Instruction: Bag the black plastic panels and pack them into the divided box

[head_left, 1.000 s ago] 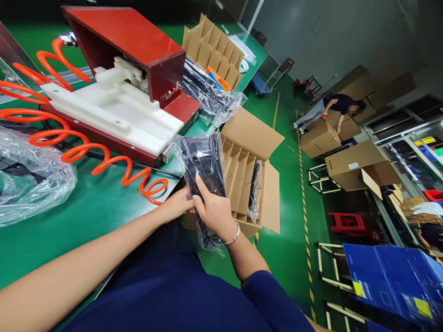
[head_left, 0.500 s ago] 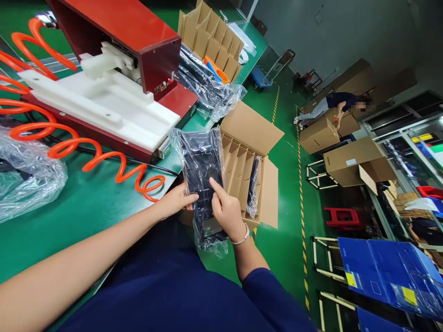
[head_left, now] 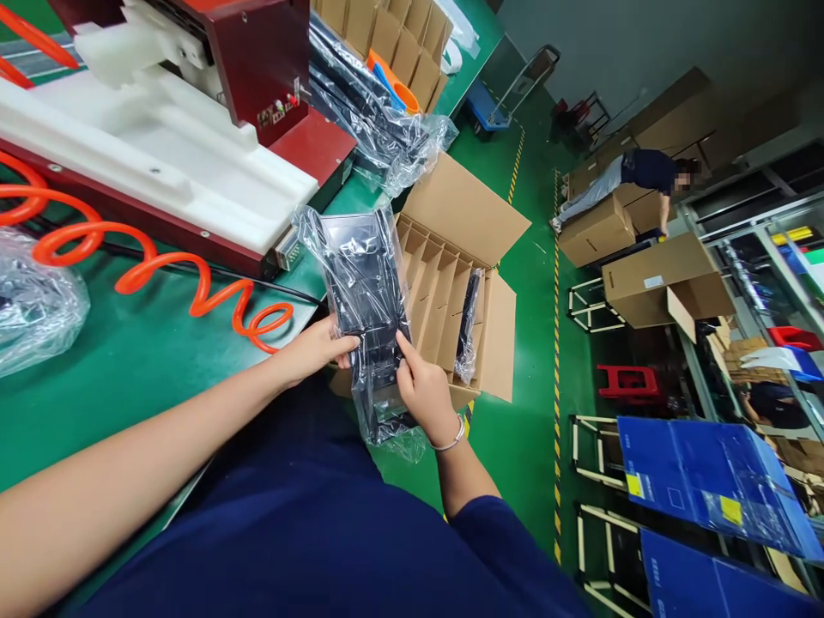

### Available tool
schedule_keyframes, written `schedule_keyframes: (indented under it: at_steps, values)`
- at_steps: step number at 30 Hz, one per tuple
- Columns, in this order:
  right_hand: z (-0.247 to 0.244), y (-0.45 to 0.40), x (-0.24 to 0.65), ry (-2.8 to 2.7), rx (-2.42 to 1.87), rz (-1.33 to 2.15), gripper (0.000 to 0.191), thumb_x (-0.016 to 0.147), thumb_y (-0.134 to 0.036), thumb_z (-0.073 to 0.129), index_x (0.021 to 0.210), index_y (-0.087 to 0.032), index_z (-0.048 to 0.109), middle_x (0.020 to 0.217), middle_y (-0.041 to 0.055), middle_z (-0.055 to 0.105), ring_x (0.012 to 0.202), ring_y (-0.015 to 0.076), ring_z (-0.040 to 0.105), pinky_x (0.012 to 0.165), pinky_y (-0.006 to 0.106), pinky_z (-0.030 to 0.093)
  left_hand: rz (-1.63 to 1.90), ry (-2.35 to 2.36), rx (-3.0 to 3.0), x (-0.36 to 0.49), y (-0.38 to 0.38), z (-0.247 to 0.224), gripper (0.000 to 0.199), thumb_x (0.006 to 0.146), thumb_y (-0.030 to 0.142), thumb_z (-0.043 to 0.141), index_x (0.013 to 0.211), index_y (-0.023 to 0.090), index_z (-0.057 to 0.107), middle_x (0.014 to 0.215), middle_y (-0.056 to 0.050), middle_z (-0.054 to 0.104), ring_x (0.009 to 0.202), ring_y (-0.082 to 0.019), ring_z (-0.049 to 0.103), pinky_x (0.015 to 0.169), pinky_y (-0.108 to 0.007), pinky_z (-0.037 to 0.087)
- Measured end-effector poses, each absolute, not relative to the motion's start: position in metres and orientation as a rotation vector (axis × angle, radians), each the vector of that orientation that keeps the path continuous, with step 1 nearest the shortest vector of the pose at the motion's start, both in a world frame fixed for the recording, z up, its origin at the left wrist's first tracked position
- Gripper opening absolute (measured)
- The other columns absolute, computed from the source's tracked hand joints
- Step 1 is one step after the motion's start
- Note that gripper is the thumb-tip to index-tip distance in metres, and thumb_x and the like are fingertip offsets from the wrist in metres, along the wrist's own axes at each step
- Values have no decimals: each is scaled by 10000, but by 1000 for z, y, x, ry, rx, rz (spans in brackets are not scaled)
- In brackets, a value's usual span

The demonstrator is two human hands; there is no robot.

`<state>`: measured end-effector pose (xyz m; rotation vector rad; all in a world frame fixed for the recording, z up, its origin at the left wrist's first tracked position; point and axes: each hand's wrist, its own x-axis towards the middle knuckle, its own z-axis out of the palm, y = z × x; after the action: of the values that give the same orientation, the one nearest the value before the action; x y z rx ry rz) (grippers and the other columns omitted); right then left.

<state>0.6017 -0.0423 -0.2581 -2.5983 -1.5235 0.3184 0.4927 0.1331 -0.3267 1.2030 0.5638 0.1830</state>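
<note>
A black moulded plastic part (head_left: 368,287) in a clear plastic bag is held up in front of my body, tilted, over the near side of an open carton. My left hand (head_left: 320,350) is closed on its left edge, thumb on top. At the right edge, my right hand (head_left: 426,390) grips the bagged part with the index finger stretched along its face and the other fingers curled. Behind it, the cardboard carton (head_left: 505,343) has dividers, and one similar bagged black part (head_left: 469,326) stands in a right-hand slot.
A red machine with a white bed (head_left: 212,193) stands on the green table (head_left: 129,343), with a coiled orange hose (head_left: 199,296) in front. Bagged black parts (head_left: 379,120) and a divider insert (head_left: 379,34) lie beyond. A person (head_left: 644,172) bends over cartons across the aisle.
My right index finger has moved from pointing at the part's face to its right edge, and the hand now grips there. The view has shifted slightly; the machine appears farther up and left.
</note>
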Motion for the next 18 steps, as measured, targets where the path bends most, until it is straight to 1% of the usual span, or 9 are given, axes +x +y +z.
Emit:
schedule_keyframes:
  at_steps: [2,4,7,9,12,15,18]
  values:
    - [-259,-49,597,-1580,-2531,413,518,941,-153,388,1441,-212,512,961,46,772,743,147,689,720,219,499,183,578,1175,493,133,-328,394,603,397,741,826,183,497,552,53,599,468,-117,563,486,-243,474]
    - [-261,-55,588,-1691,-2494,540,497,929,-159,423,1399,-247,561,999,37,772,789,151,703,736,220,505,191,584,1148,494,133,-328,400,594,385,753,834,180,507,558,56,596,461,-116,563,480,-244,476]
    - [-267,-58,577,-1802,-2569,658,524,928,-202,464,1450,-222,500,943,67,778,777,188,717,691,245,512,209,589,1127,494,134,-328,410,585,374,766,840,186,506,549,64,589,436,-120,557,463,-251,471]
    - [-269,-59,576,-1764,-2623,657,536,937,-217,462,1472,-193,467,938,85,777,782,211,724,682,267,521,208,595,1129,493,135,-329,423,584,381,769,850,186,504,547,62,594,434,-125,559,458,-255,471]
    - [-267,-62,585,-1564,-2660,567,473,949,-203,444,1410,-194,548,1005,88,772,842,215,730,743,285,534,192,600,1142,493,136,-332,430,589,400,767,846,180,502,546,48,606,448,-132,569,463,-255,474]
    - [-265,-71,597,-1403,-2672,520,441,924,-164,469,1340,-176,616,1044,98,765,889,216,725,802,300,539,192,608,1142,492,136,-334,417,597,402,767,829,181,500,554,41,612,460,-130,574,467,-247,471]
    - [-265,-81,609,-1287,-2491,488,402,927,-163,456,1271,-171,663,1091,94,753,903,194,716,827,296,543,197,613,1124,492,136,-336,424,598,386,780,850,180,508,578,45,614,471,-121,570,472,-240,479]
